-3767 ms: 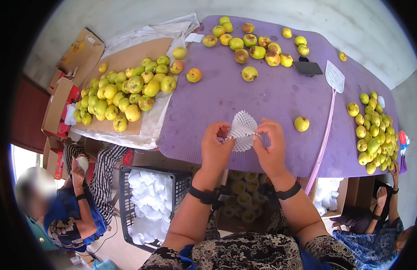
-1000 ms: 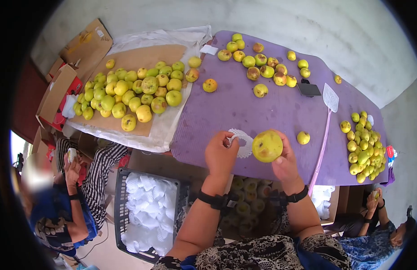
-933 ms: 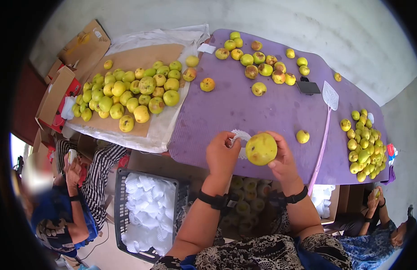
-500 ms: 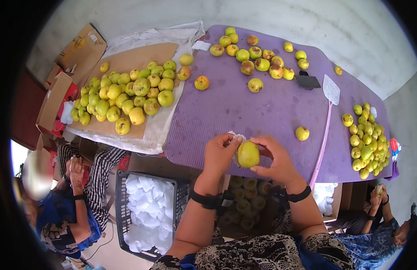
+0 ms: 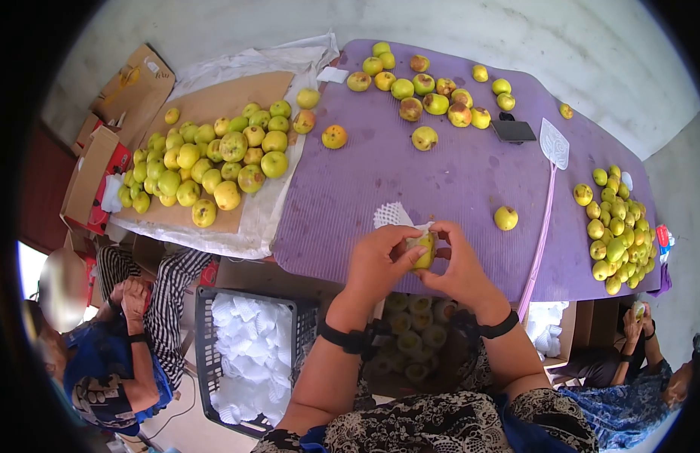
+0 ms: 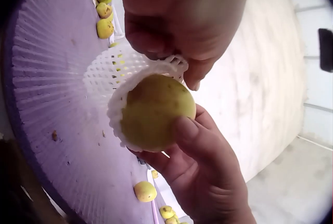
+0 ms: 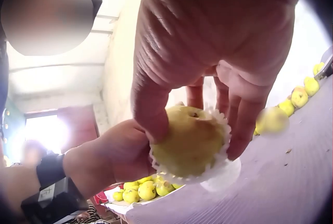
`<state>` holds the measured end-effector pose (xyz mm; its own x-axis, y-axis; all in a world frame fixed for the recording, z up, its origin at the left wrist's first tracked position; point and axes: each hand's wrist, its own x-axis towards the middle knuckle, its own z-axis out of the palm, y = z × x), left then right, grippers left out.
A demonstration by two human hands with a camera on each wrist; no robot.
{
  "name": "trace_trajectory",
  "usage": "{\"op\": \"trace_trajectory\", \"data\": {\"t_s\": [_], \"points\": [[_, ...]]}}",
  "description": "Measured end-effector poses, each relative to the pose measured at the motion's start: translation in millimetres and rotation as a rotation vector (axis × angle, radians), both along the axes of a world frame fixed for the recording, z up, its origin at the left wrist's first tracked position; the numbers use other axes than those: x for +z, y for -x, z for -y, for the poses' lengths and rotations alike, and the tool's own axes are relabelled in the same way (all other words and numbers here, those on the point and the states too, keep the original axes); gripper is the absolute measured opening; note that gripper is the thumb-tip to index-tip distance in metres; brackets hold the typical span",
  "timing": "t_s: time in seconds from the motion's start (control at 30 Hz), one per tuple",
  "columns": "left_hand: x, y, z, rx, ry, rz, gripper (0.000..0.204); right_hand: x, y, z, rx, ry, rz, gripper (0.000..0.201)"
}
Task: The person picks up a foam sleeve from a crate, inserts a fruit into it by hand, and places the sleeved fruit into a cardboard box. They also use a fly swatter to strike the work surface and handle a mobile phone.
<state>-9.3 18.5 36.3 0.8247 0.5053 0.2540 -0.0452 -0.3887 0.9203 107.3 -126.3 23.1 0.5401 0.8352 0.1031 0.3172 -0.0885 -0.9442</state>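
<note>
I figured sleeving midway: left hand point(image 5: 373, 260) pinched net point(image 5: 391, 215) part-round apple point(image 6: 156, 112), right hand point(image 5: 463, 269) closed fingers on apple, tug-over likely needed next.

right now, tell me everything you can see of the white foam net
The foam net is white, an open lattice with a scalloped rim, and looks like soft foam. It is partly on: it wraps around the side of a yellow-green apple, whose face toward the left wrist camera is bare, and a loose end sticks out over the purple mat. The left hand pinches its rim; a fingertip of the right hand appears to touch it.
</note>
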Motion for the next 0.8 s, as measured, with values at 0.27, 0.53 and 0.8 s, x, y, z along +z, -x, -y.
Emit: {"op": "trace_trajectory", "data": {"t_s": [0.27, 0.53, 0.8], "points": [[-11.0, -3.8, -3.6, 0.056, -0.005, 0.259, 0.029, -0.1, -5.5, -7.1, -0.102, -0.262, -0.153, 0.072], [-15.9, -0.7, 1.7, 0.065, 0.213, 0.19, 0.023, 0.5, -3.8, -10.2, -0.039, -0.359, -0.246, 0.067], [-7.0, 2.2, 11.7, -0.023, 0.03, 0.246, 0.006, -0.5, -3.5, -11.8, -0.193, -0.262, 0.058, 0.07]]}}
